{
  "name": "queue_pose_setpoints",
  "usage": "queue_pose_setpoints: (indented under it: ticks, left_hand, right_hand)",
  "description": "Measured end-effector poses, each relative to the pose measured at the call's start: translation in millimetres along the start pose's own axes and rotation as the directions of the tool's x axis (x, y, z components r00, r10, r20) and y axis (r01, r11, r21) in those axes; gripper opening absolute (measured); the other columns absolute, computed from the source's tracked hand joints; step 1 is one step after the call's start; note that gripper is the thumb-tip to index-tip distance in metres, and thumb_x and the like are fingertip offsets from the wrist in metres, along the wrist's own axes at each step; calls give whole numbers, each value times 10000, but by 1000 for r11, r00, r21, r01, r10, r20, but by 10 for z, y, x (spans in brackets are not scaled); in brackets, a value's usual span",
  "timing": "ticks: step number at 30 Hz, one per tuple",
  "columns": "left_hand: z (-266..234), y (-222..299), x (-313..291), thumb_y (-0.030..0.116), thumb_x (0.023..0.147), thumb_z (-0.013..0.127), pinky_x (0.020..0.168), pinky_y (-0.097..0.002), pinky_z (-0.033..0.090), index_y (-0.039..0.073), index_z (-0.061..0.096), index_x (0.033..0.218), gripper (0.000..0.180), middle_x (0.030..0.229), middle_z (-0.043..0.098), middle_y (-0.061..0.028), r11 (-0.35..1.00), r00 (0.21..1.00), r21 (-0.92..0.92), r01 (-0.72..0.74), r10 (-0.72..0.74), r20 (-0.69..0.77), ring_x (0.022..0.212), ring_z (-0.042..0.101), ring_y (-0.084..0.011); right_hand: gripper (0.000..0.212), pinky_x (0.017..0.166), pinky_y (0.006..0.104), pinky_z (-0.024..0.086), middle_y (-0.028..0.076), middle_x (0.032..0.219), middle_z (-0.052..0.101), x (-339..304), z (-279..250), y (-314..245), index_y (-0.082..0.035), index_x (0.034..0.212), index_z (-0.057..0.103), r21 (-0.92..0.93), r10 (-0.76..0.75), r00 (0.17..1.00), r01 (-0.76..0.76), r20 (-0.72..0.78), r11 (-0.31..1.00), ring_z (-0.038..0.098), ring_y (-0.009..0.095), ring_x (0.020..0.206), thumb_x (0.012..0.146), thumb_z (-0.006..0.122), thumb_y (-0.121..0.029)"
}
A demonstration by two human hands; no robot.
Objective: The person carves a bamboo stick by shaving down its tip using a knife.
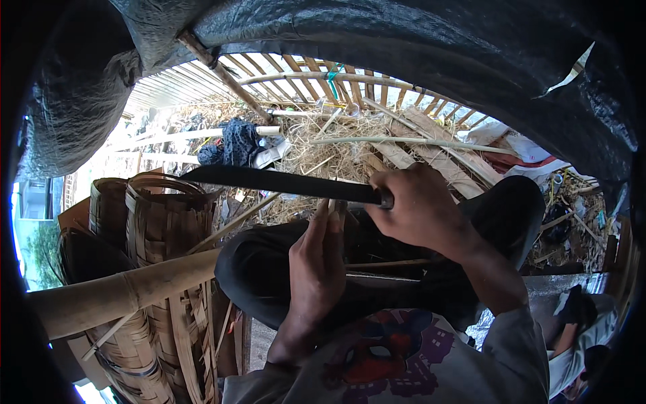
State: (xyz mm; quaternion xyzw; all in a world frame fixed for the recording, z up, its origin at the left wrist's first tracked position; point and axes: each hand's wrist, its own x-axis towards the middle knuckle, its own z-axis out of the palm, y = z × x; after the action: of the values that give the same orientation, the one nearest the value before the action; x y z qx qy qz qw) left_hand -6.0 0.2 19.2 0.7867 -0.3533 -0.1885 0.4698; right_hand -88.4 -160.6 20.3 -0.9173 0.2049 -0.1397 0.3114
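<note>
My right hand (420, 210) is wrapped round the handle of a machete (282, 182), whose long dark blade stretches out to the left, nearly level. Just under the blade, close to its handle end, my left hand (316, 266) points upward with its fingers pressed together. A short narrow piece (341, 210), seemingly bamboo, shows at those fingertips; its lower part is hidden. The top of this piece meets or nearly meets the blade; I cannot tell which.
Rolled woven bamboo mats (171, 222) stand at the left behind a thick bamboo pole (134, 286). Beyond my crossed legs lie a heap of shavings (330, 151), long strips (410, 141) and a dark cloth (239, 141). Black plastic sheeting (404, 40) hangs overhead, before a slatted fence (296, 74).
</note>
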Motion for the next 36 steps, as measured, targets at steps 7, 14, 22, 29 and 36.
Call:
queue_pose_setpoints:
  ticks: [7,14,22,29,36]
  left_hand:
    - [4,27,-59,9,915,518,623,-305,487,-60,483,1269,362,873,635,-232,1000,1000,18,10,-10,9,709,639,-222]
    - [10,30,-87,6,914,516,617,-308,490,-66,496,1250,344,842,637,-224,992,999,112,-53,54,-8,680,642,-247]
    - [-98,169,-119,-8,907,525,639,-259,484,-75,507,1225,325,894,665,-201,998,997,4,-70,70,-23,756,647,-181]
    - [36,-40,-10,18,956,431,450,-191,249,-65,517,1232,301,615,417,51,969,996,-240,58,-71,-45,508,334,-19]
    - [84,89,-32,70,971,437,442,-192,233,-30,523,1174,243,612,409,32,930,993,-353,106,-115,-7,498,334,-27]
  right_hand:
    - [191,605,423,551,161,625,633,30,16,-4,-52,713,632,-23,17,998,-15,67,1000,662,324,619,672,687,-230]
    - [208,633,419,557,166,639,639,67,28,0,-32,720,648,-26,37,994,-34,101,999,667,331,634,668,683,-230]
    - [280,704,416,536,183,701,655,400,93,1098,19,752,649,-248,432,899,-405,65,880,674,320,725,748,639,-261]
    - [305,579,398,474,121,581,597,492,-291,575,1,692,620,218,269,951,-298,152,930,607,226,561,814,610,-278]
    - [210,602,407,499,116,572,600,176,-129,162,-31,726,645,229,-86,981,45,173,972,637,282,580,745,678,-237]
